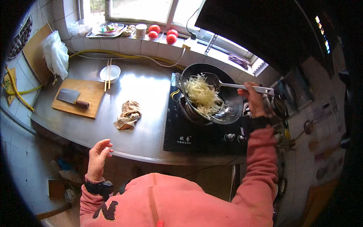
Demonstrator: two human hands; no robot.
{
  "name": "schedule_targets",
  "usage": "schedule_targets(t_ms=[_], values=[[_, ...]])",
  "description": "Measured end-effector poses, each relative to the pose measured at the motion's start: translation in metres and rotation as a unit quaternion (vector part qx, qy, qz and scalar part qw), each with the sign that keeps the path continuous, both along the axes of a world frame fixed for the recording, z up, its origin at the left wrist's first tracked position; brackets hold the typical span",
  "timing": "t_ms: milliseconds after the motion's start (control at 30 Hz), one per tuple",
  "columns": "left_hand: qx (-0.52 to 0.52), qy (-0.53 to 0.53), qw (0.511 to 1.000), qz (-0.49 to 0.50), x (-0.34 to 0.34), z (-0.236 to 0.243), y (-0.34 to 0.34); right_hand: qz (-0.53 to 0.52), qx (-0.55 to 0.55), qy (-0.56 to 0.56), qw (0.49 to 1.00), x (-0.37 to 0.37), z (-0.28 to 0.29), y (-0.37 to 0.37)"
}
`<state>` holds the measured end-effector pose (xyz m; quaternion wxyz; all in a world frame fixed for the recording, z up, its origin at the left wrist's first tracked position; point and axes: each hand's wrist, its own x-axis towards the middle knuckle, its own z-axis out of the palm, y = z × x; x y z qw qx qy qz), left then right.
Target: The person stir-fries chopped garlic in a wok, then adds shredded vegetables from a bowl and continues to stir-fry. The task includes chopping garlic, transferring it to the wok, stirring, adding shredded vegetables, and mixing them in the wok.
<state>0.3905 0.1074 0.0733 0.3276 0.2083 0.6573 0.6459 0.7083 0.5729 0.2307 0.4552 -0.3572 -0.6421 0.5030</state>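
My right hand [252, 100] grips the handle of a metal wok spatula [230, 85]. Its blade reaches into a black wok [235, 108], against a heap of pale yellow shreds [201, 94] that look like shredded potato. The wok sits on a black glass-topped gas stove [204, 142]. Away from the pan, my left hand [98, 157] hovers by the counter's front edge, fingers loosely bent and apart, with nothing seen in them. The nearest item to it is a crumpled tan cloth [128, 114] on the steel counter [147, 132].
At left, a cleaver [69, 96] lies on a wooden cutting board [82, 109]. Chopsticks [108, 75] rest across a white bowl [115, 73]. Red tomatoes [171, 37] and a tray [107, 30] line the window ledge. A yellow hose [124, 52] runs along the wall.
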Motion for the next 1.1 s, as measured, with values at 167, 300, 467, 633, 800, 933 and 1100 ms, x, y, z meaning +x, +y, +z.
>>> schedule_targets(t_ms=[167, 300, 467, 633, 800, 933, 1100], values=[[0.009, -0.017, 1.000, -0.005, -0.003, -0.002, -0.001, 0.070, 0.088, -0.093, 0.989, 0.016, 0.048, -0.075], [0.004, -0.017, 1.000, -0.026, 0.001, -0.005, 0.009, 0.102, 0.110, -0.140, 0.979, 0.010, 0.033, -0.102], [0.017, -0.002, 0.999, -0.037, 0.002, -0.003, 0.009, -0.061, 0.109, -0.147, 0.981, 0.033, 0.021, -0.071], [-0.011, -0.033, 0.999, -0.009, 0.008, -0.008, -0.007, -0.149, 0.136, -0.150, 0.968, 0.066, 0.022, -0.003], [-0.005, -0.022, 1.000, 0.009, 0.015, -0.006, -0.021, -0.087, 0.015, -0.034, 0.996, 0.021, -0.012, 0.044], [-0.005, -0.024, 1.000, 0.020, 0.017, -0.004, -0.028, 0.058, 0.033, -0.033, 0.997, -0.018, -0.016, 0.023], [-0.014, -0.019, 1.000, 0.007, 0.015, -0.005, -0.021, 0.203, 0.109, -0.135, 0.964, -0.002, 0.010, -0.034]])
